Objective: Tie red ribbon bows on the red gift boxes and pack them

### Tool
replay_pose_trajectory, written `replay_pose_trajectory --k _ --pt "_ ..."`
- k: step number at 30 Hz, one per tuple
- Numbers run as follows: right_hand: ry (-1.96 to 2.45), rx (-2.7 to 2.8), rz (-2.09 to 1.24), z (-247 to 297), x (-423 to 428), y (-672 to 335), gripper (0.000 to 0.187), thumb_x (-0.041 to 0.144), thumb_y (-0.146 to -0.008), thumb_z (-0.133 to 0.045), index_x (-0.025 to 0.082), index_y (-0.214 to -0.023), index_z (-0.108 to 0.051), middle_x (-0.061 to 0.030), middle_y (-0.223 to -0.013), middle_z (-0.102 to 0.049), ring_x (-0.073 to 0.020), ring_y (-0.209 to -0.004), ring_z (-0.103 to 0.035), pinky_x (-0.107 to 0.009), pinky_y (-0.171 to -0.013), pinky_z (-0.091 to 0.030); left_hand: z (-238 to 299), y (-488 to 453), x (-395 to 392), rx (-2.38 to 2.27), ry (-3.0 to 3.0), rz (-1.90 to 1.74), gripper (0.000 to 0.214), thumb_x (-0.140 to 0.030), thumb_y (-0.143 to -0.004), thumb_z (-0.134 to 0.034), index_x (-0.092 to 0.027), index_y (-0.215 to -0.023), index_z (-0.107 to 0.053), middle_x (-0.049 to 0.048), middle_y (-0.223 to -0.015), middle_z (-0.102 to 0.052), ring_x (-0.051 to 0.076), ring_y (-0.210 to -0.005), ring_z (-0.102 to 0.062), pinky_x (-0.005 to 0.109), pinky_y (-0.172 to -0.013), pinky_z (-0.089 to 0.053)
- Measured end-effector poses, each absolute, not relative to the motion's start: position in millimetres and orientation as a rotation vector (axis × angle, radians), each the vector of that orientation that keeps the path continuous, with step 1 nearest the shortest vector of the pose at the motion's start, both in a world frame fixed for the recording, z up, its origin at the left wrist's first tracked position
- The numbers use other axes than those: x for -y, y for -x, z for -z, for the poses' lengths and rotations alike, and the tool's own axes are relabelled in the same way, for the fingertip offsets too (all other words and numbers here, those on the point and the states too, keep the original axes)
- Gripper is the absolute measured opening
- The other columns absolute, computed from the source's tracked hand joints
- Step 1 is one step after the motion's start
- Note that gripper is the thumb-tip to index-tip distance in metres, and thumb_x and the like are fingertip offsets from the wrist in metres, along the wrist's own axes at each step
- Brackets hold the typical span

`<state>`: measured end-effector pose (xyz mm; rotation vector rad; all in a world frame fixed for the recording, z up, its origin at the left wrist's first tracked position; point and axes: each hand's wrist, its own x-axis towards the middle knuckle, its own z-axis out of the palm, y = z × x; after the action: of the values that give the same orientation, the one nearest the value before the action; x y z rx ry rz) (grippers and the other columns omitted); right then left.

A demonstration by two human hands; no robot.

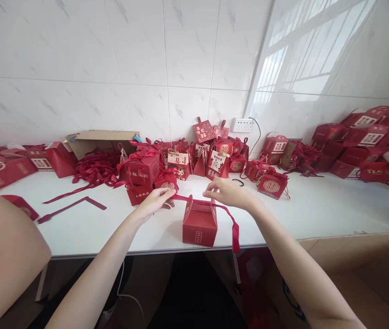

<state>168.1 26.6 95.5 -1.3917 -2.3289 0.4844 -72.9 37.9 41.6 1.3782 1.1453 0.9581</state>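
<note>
Pinching ribbon [235, 233] w/ L hand [156, 201] at 10 o'clock of red box [199, 227], set near 6 o'clock edge of desk [156, 235]; holding R hand [229, 192] half-curled at 1 o'clock, can't tell if gripping. Prob. threading ribbon thru top; calls for catching loose end, 3 o'clock.

On the smooth white table [318, 208] I see an open red cardboard box [199, 229] up front; from it, a tangled red ribbon heap [97, 169] lies at ten o'clock, stacked red cardboard boxes [362, 138] at two.
</note>
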Motion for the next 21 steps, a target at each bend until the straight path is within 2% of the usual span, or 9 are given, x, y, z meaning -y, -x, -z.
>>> replay_pose_trajectory --k 5,7,10,14,17,21 --pt "1.236 2.387 -0.53 -101.6 -27.5 -165.5 0.02 0.035 -0.079 -0.057 0.021 -0.08 -0.07 -0.0064 -0.091 -0.066 -0.0211 -0.083 -0.06 -0.029 -0.071 -0.041 -41.3 82.3 -33.6 -1.191 -1.5 -0.906 0.032 -0.049 -0.072 -0.062 -0.016 -0.072 -0.059 0.0013 -0.069 -0.057 0.017 -0.07 -0.061 0.027 -0.066 -0.048" --pt "1.36 2.207 -0.493 -97.6 -17.9 -178.2 0.025 0.039 -0.082 -0.051 0.02 -0.08 -0.067 -0.0056 -0.087 -0.066 -0.0197 -0.079 -0.059 -0.029 -0.068 -0.041 -42.5 83.5 -29.9 -1.251 -1.584 -0.894 0.03 -0.048 -0.074 -0.06 -0.017 -0.072 -0.059 0.0027 -0.073 -0.06 0.019 -0.074 -0.061 0.028 -0.069 -0.047" --pt "1.524 2.085 -0.515 -80.4 -3.3 -192.9 0.031 0.044 -0.083 -0.047 0.019 -0.07 -0.062 -0.0052 -0.075 -0.064 -0.0185 -0.07 -0.056 -0.029 -0.062 -0.038 -48.9 72.6 -20.1 -1.375 -1.851 -1.053 0.022 -0.041 -0.075 -0.059 -0.02 -0.081 -0.061 0.0051 -0.09 -0.062 0.022 -0.09 -0.058 0.031 -0.08 -0.044" --pt "1.469 2.039 -0.785 -53.7 2.3 -193.4 0.04 0.051 -0.083 -0.045 0.018 -0.062 -0.053 -0.0003 -0.062 -0.052 -0.0134 -0.059 -0.045 -0.028 -0.058 -0.033 -58.8 38.5 -2.9 -1.27 -2.443 -1.141 0.015 -0.03 -0.081 -0.052 -0.02 -0.086 -0.062 0.0071 -0.103 -0.058 0.023 -0.103 -0.052 0.039 -0.095 -0.035" --pt "1.346 1.901 -1.006 -46.0 0.7 -188.3 0.044 0.057 -0.081 -0.046 0.018 -0.063 -0.05 0.0024 -0.06 -0.044 -0.0109 -0.057 -0.04 -0.026 -0.056 -0.032 -56.0 17.3 5.9 -1.202 -2.739 -1.023 0.012 -0.024 -0.08 -0.052 -0.019 -0.085 -0.062 0.0084 -0.107 -0.057 0.025 -0.105 -0.05 0.043 -0.095 -0.034" --pt "1.28 1.785 -1.166 -42.7 0.1 -185.1 0.046 0.06 -0.076 -0.052 0.017 -0.062 -0.049 0.003 -0.059 -0.044 -0.0094 -0.055 -0.038 -0.025 -0.054 -0.031 -44.5 4.9 8.0 -1.27 -2.835 -1.037 0.011 -0.017 -0.079 -0.052 -0.018 -0.086 -0.06 0.0083 -0.105 -0.058 0.025 -0.101 -0.052 0.043 -0.091 -0.036"
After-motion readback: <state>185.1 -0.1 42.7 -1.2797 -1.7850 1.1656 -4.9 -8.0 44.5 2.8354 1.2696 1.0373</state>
